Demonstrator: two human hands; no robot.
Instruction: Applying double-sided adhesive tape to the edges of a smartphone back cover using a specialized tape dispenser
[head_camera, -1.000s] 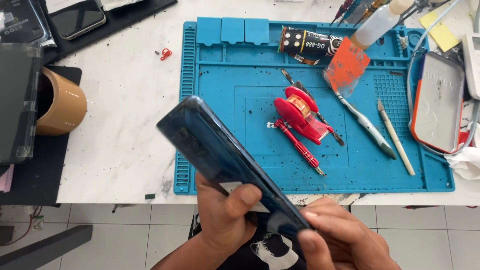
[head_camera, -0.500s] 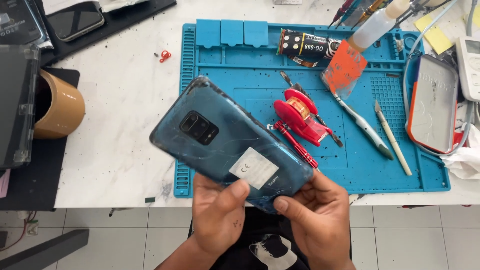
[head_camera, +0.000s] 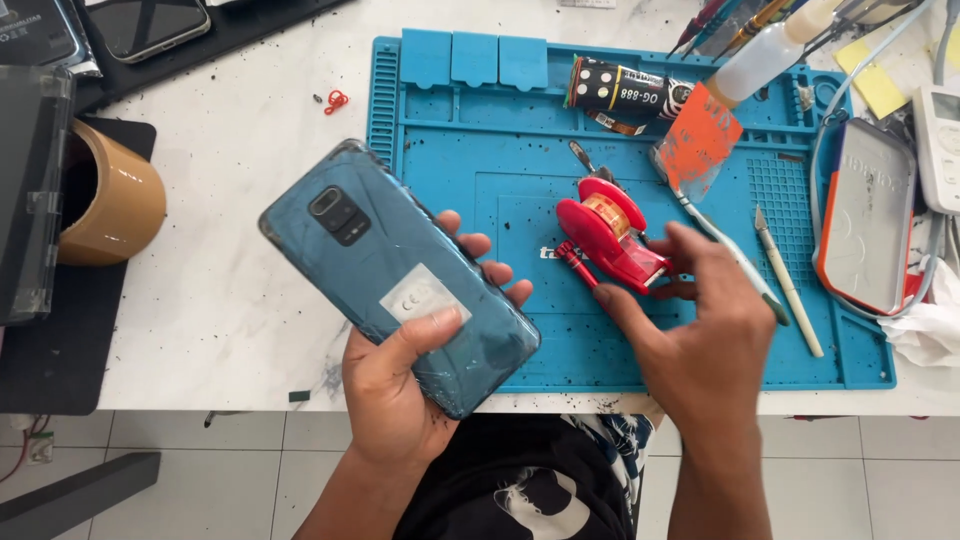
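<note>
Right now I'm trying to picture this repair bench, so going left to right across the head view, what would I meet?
Roll of brown tape → blue phone in the left hand → red tape dispenser → right hand → craft knife → orange-edged grey case → white crumpled tissue.

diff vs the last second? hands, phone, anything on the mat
Right hand let go of the blue phone and moved out over the red tape dispenser. Left hand alone now holds the phone, back side up. Tools on the blue mat and the tape roll unmoved.
</note>
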